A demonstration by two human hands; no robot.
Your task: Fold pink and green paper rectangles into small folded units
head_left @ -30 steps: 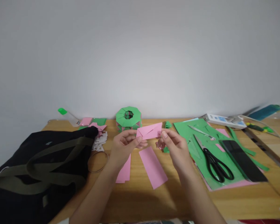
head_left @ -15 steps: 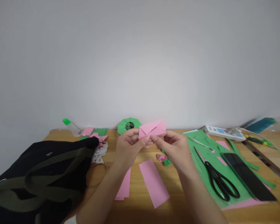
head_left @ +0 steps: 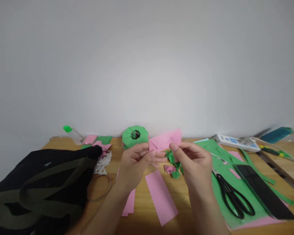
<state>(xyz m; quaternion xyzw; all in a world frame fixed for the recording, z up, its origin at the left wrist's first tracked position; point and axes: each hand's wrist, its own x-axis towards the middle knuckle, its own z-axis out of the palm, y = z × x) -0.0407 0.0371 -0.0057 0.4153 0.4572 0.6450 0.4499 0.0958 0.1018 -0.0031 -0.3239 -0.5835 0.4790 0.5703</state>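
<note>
A folded pink paper [head_left: 164, 139] is held up in front of me, creased into a flat strip with slanting flaps. My left hand [head_left: 138, 160] pinches its left lower corner between thumb and fingers, some fingers stretched behind it. On the other side, my right hand [head_left: 193, 158] grips the right part, thumb on the front face. Below lies a flat pink paper strip [head_left: 161, 197] on the wooden table. Small folded green and pink paper pieces [head_left: 175, 174] sit between my hands, and a round green folded paper ring [head_left: 134, 136] stands behind my left hand.
At left are a black bag [head_left: 51, 182], a roll of tape [head_left: 99, 187], white paper scraps [head_left: 103, 164] and a green-capped glue bottle [head_left: 73, 134]. At right, green paper sheets [head_left: 225, 192] carry black-handled scissors [head_left: 235, 195] and a phone [head_left: 264, 192]; a power strip [head_left: 236, 142] lies behind.
My right hand has moved right, away from my left, and its thumb now presses on the paper's right part. The paper has shifted right and tilts up at its right end.
</note>
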